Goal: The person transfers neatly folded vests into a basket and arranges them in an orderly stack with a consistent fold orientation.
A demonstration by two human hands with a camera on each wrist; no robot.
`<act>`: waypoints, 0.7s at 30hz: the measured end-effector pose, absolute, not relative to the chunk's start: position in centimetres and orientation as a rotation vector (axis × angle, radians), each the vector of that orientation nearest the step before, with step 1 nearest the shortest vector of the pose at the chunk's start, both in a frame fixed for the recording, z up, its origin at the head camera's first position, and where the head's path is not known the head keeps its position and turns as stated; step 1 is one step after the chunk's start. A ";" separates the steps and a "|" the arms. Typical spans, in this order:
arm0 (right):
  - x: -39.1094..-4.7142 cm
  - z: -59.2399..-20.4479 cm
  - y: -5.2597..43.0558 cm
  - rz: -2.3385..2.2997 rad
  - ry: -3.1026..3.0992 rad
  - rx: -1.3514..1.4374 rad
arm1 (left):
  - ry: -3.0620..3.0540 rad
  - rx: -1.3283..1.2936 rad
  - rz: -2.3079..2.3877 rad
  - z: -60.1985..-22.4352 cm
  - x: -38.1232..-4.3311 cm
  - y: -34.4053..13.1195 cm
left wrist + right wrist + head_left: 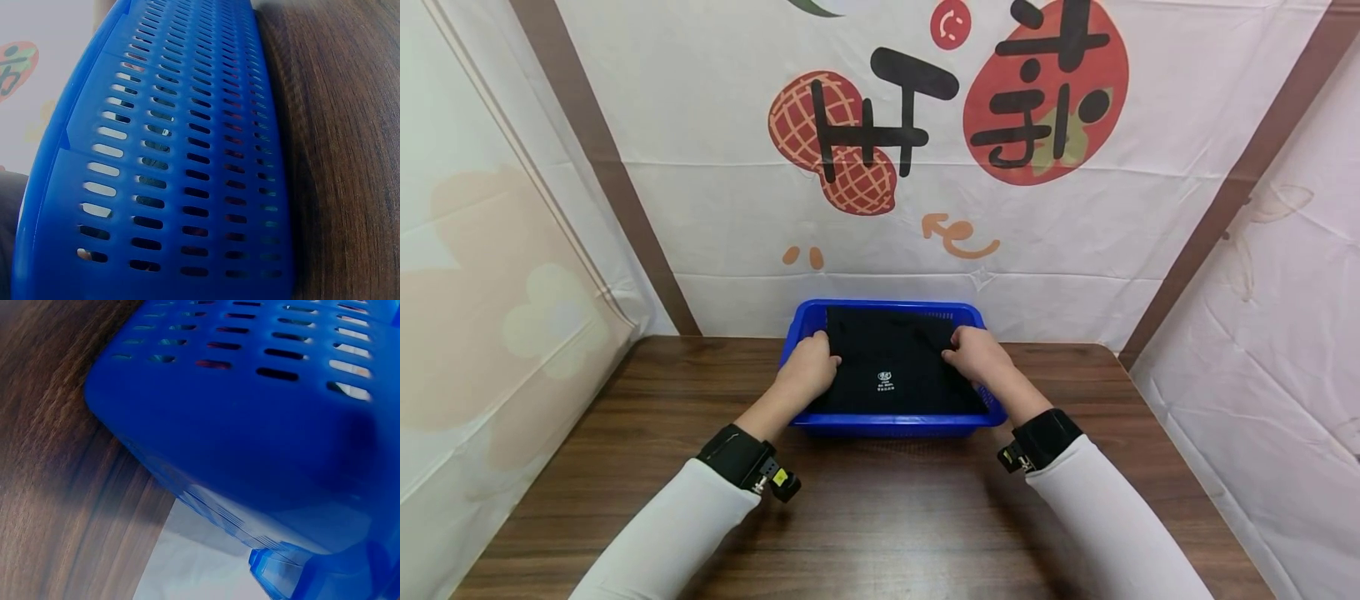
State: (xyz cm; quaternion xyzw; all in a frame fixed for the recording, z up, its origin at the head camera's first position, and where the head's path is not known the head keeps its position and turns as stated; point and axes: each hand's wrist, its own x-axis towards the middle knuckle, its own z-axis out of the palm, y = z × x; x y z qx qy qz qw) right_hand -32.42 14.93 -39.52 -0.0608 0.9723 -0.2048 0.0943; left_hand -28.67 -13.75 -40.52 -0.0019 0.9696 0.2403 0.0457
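Note:
A flat black piece of fabric with a small white printed logo lies inside a blue plastic basket; whether it is a bag or a folded cloth cannot be told. My left hand reaches over the basket's left rim and grips the fabric's left edge, fingers curled. On the opposite side my right hand holds the fabric's right edge, thumb pointing inward. Neither hand shows in the wrist views. There, the slotted wall of the basket fills the left one, and a rounded corner of the basket the right one.
The basket stands at the back of a brown wood-grain table. A white printed curtain hangs behind it, with more fabric at both sides. Through the basket's slots, bits of white and red show, too small to identify.

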 end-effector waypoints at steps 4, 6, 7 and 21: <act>-32.4 -39.6 14.8 -0.581 2.900 -0.198 | 2.963 -0.017 0.714 -40.5 -28.5 -13.6; -32.4 -39.7 14.7 -0.571 2.909 -0.207 | 2.966 -0.024 0.703 -40.5 -28.5 -13.6; -32.5 -39.7 14.7 -0.565 2.912 -0.212 | 2.968 -0.026 0.698 -40.5 -28.5 -13.5; -32.5 -40.1 14.6 -0.494 2.948 -0.217 | 2.998 -0.021 0.639 -40.8 -28.5 -13.3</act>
